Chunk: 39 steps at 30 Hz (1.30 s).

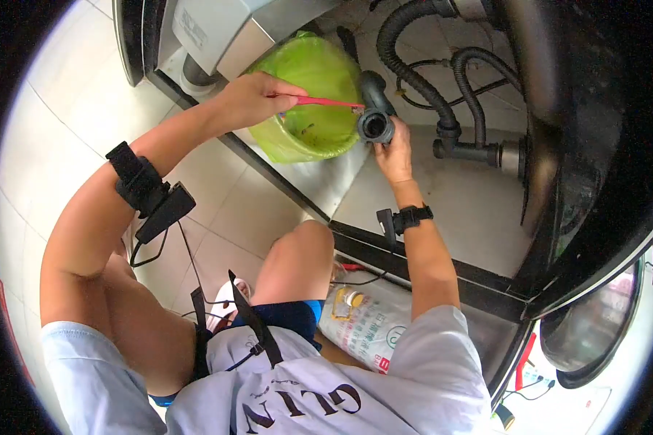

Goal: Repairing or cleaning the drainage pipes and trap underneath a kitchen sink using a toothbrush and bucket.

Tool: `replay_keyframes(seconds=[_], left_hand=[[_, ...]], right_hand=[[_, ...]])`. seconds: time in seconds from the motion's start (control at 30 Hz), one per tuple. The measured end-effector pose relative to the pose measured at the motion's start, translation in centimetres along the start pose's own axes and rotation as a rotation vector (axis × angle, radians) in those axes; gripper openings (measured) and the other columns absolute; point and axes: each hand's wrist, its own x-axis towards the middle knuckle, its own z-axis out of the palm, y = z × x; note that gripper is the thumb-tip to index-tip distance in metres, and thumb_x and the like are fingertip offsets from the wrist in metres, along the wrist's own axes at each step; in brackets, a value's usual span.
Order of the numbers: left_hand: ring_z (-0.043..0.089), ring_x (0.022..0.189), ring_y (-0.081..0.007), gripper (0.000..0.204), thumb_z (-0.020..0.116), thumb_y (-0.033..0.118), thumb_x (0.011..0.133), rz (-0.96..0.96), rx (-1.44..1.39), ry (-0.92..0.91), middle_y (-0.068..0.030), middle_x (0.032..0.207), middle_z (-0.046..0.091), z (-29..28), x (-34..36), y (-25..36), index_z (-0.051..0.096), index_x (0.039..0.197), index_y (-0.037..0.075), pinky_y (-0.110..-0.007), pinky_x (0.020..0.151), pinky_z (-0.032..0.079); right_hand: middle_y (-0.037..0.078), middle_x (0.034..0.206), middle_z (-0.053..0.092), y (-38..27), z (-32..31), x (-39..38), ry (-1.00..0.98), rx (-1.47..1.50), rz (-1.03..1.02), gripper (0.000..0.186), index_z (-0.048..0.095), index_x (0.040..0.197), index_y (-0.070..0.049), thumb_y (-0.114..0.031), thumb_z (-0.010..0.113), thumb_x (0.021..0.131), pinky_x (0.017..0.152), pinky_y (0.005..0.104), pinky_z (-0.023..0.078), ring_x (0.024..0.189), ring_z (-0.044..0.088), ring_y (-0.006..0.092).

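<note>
My left hand [255,100] is closed around a slim red brush [323,101] that looks like a toothbrush. Its far end meets the rim of a dark grey bent drain pipe [374,90], where a little pale residue shows. My right hand [395,154] grips that pipe from below and the right, its round open mouth facing up toward me. Part of my right fingers is hidden behind the pipe. Under the brush stands a bin with a yellow-green liner [297,138], with small dark bits inside.
Black corrugated hoses [406,69] and a pipe junction [471,152] occupy the cabinet's right side. A grey box-shaped appliance [218,29] is at the upper left. The dark cabinet sill [428,254] runs in front of me. A printed plastic sack [363,326] lies beside my knee.
</note>
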Motion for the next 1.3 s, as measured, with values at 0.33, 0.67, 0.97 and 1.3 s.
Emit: replay_keyframes(seconds=[0.33, 0.67, 0.97, 1.3], left_hand=[[0.055, 0.058, -0.0199, 0.024, 0.05, 0.021, 0.08, 0.21, 0.488, 0.053, -0.0069, 0.065, 0.058, 1.7, -0.6, 3.0, 0.058, 0.102, 0.016, -0.029, 0.054, 0.042], [0.057, 0.061, -0.0245, 0.026, 0.05, 0.015, 0.074, 0.656, 1.047, 0.057, -0.0091, 0.06, 0.056, 5.2, 2.7, 3.9, 0.06, 0.098, 0.016, -0.035, 0.051, 0.043], [0.059, 0.068, -0.0278, 0.012, 0.052, 0.011, 0.067, 0.53, 1.044, -0.049, -0.0121, 0.071, 0.059, 7.3, 6.2, 4.8, 0.061, 0.076, 0.01, -0.038, 0.057, 0.047], [0.019, 0.035, -0.002, 0.011, 0.045, 0.023, 0.084, -0.642, -0.502, -0.367, 0.0077, 0.049, 0.028, 6.2, 7.4, 3.3, 0.047, 0.079, 0.013, -0.02, 0.03, 0.012]], right_hand=[[0.023, 0.107, 0.042, 0.6, 0.1, -1.0, -0.018, 0.069, 0.042, 0.056, 0.035, 0.113, 0.0, 0.001, 0.057, 0.061, 0.088, 0.0421, 0.033, 0.101, 0.039, 0.0399], [0.021, 0.105, 0.044, -0.9, -0.7, -0.1, -0.047, 0.031, 0.002, 0.058, 0.036, 0.113, -0.001, 0.005, 0.058, 0.059, 0.085, 0.0427, 0.034, 0.098, 0.04, 0.039], [0.02, 0.1, 0.046, -3.1, -1.0, 1.7, -0.054, -0.015, -0.015, 0.057, 0.037, 0.112, -0.001, 0.004, 0.06, 0.06, 0.082, 0.0413, 0.036, 0.094, 0.042, 0.038], [0.018, 0.099, 0.045, -3.7, -0.9, 2.4, -0.068, -0.05, -0.054, 0.058, 0.038, 0.111, -0.002, 0.006, 0.059, 0.058, 0.081, 0.0423, 0.035, 0.092, 0.04, 0.0367]])
